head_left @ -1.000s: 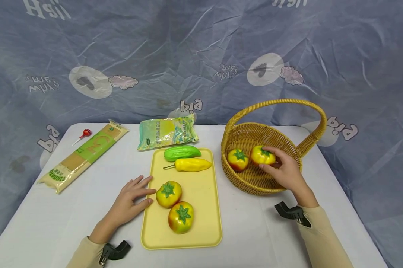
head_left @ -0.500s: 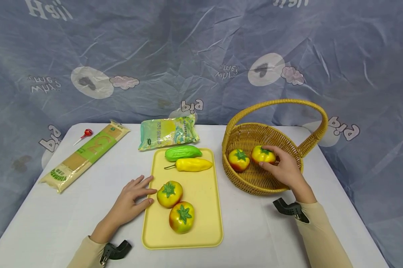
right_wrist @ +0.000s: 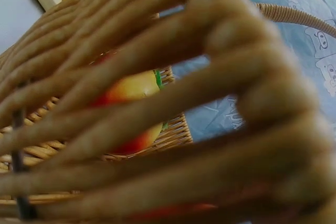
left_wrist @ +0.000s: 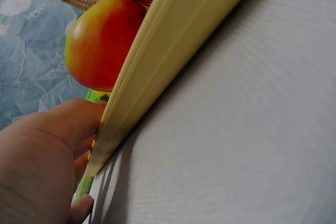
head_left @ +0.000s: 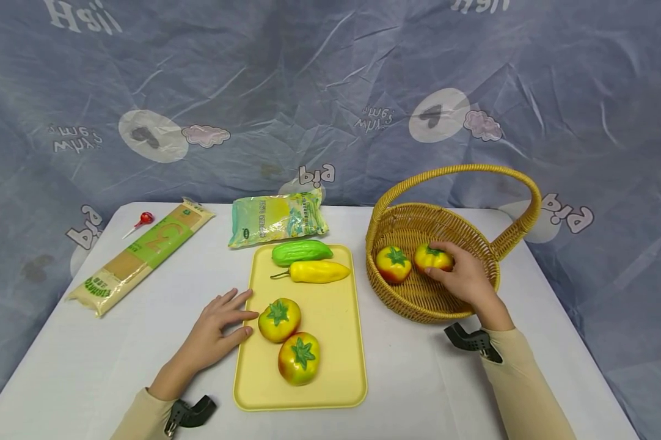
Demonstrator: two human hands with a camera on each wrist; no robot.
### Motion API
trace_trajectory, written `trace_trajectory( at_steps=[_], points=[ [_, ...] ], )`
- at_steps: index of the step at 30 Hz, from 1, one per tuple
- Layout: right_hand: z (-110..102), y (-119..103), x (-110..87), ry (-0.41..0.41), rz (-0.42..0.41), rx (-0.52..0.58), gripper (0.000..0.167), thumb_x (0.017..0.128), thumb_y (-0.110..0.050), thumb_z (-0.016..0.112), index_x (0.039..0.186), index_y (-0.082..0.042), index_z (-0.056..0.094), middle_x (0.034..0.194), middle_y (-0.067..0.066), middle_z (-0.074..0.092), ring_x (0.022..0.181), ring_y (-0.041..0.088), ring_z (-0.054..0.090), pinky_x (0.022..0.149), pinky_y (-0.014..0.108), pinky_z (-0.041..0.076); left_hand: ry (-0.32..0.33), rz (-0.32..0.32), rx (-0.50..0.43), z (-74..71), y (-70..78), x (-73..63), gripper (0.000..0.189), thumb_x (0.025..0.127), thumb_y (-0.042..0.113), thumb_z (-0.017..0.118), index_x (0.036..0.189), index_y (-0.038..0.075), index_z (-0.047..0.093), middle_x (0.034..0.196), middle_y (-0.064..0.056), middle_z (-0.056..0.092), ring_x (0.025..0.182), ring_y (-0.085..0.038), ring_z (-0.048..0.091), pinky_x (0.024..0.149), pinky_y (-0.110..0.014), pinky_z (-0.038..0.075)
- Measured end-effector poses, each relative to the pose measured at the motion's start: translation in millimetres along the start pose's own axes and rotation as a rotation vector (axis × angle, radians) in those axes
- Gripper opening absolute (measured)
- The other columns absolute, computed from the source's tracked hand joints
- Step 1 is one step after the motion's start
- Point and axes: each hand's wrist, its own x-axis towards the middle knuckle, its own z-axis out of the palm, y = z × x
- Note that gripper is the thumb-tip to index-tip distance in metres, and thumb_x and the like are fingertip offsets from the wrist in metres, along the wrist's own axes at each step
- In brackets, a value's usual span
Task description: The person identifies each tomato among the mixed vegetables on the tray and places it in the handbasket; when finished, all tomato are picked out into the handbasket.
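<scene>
My right hand (head_left: 469, 278) reaches into the wicker basket (head_left: 399, 304) and holds a yellow-red tomato (head_left: 430, 260) between thumb and fingers. Beside it in the basket sits another tomato (head_left: 393, 266). The basket's weave fills the right wrist view and hides most of that hand's work. My left hand (head_left: 212, 333) rests at the left edge of the yellow tray (head_left: 336, 348), its fingers spread. Two tomatoes lie on the tray: the upper one (head_left: 279, 320) close to the fingertips, the lower one (head_left: 299, 359) against it. From the left wrist, a tomato (left_wrist: 102, 45) shows above the tray's side.
At the tray's far end lie a green bitter melon (head_left: 302, 252) and a yellow pepper (head_left: 319, 272). Behind it is a green-yellow packet (head_left: 278, 218). A long noodle pack (head_left: 143, 256) and a red lollipop (head_left: 145, 219) lie to the left. The basket's tall handle (head_left: 462, 169) arches above it.
The head view shifts slightly. The right wrist lowers and moves a little left, while the hand keeps hold of the tomato in the basket. The left hand stays at the tray's edge.
</scene>
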Motion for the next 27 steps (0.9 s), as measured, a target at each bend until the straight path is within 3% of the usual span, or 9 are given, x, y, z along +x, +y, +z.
trace_trajectory(
  at_steps=[9, 20, 27],
  points=[
    [1.2, 2.8, 4.8, -0.025, -0.002, 0.0, 0.055, 0.093, -0.01, 0.07, 0.144, -0.004, 0.051, 0.145, 0.034, 0.05, 0.126, 0.049, 0.051, 0.103, 0.063, 0.043, -0.002, -0.004, 0.005, 0.9, -0.7, 0.0, 0.026, 0.089, 0.023, 0.078, 0.115, 0.02, 0.078, 0.151, -0.013, 0.056, 0.145, -0.049, 0.041, 0.113, -0.075, 0.026],
    [4.4, 3.1, 6.7, -0.101, 0.028, 0.087, 0.052, 0.097, -0.003, 0.059, 0.146, -0.007, 0.045, 0.151, 0.032, 0.044, 0.13, 0.047, 0.046, 0.107, 0.065, 0.04, -0.003, -0.001, 0.006, 0.8, -1.6, 0.9, 0.026, 0.089, 0.022, 0.078, 0.115, 0.021, 0.078, 0.151, -0.013, 0.056, 0.145, -0.048, 0.041, 0.113, -0.075, 0.026],
    [6.9, 4.7, 7.6, -0.074, 0.004, 0.076, 0.051, 0.094, 0.0, 0.063, 0.143, -0.006, 0.049, 0.149, 0.032, 0.046, 0.131, 0.048, 0.047, 0.108, 0.066, 0.04, -0.008, -0.005, 0.001, 0.9, -1.9, 0.4, 0.026, 0.09, 0.023, 0.077, 0.115, 0.021, 0.078, 0.151, -0.013, 0.056, 0.145, -0.048, 0.041, 0.113, -0.076, 0.026]
  ],
)
